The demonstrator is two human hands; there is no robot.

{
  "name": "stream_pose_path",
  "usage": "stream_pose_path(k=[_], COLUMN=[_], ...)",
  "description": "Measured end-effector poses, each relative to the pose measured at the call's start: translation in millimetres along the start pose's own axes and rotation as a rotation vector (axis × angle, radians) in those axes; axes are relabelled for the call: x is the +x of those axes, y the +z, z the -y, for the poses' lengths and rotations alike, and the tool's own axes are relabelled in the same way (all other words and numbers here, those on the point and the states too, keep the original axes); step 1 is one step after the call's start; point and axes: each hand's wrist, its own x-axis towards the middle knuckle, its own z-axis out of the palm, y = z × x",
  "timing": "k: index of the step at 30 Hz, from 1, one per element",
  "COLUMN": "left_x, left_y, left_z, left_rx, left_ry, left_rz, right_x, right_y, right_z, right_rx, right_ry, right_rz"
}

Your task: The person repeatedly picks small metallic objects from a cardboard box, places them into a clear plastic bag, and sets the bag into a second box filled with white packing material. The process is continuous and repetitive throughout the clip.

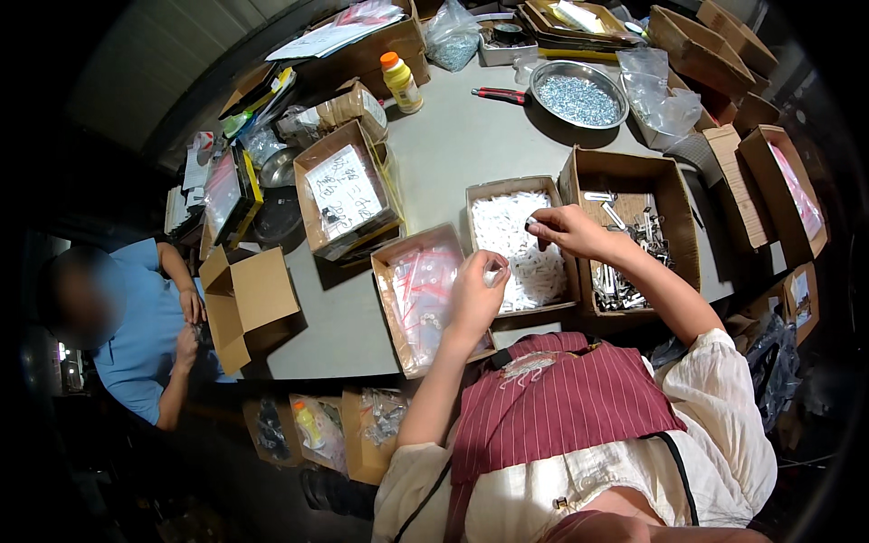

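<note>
My left hand (477, 291) is closed around a small white plastic piece, held above the near edge of a box of small clear bags (418, 291). My right hand (566, 229) pinches a small white piece at its fingertips over a cardboard box full of white plastic pieces (516, 237). Right of that box stands a deeper cardboard box (634, 226) with metal clips lying in it. My wrists are bare and cream sleeves cover my upper arms. A dark red striped apron covers my front.
A grey table (453, 149) carries a metal bowl of screws (577, 95), a yellow bottle with an orange cap (400, 81), a red-handled knife (496, 94), plastic bags and several cardboard boxes. A person in a blue shirt (136, 330) sits at the left. More boxes stand under the table edge.
</note>
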Motion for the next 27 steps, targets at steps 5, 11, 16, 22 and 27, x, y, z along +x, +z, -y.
stream_pose_path(k=[5, 11, 16, 22, 27], left_x=[1, 3, 4, 0, 1], left_y=[5, 15, 22, 35, 30], left_z=[-2, -2, -13, -13, -21], left_rx=[0.021, -0.019, -0.061, -0.287, -0.414], left_ry=[0.014, 0.022, -0.027, -0.068, -0.012], left_rz=[0.012, 0.027, 0.058, 0.044, 0.099], right_x=[-8, -21, -30, -38, -29], right_y=[-1, -3, -1, -7, -52], right_z=[9, 32, 49, 61, 14], right_rx=[-0.141, -0.456, -0.470, -0.181, -0.154], right_ry=[-0.033, -0.452, -0.653, -0.529, -0.331], right_rz=[-0.083, -0.229, -0.158, -0.051, -0.543])
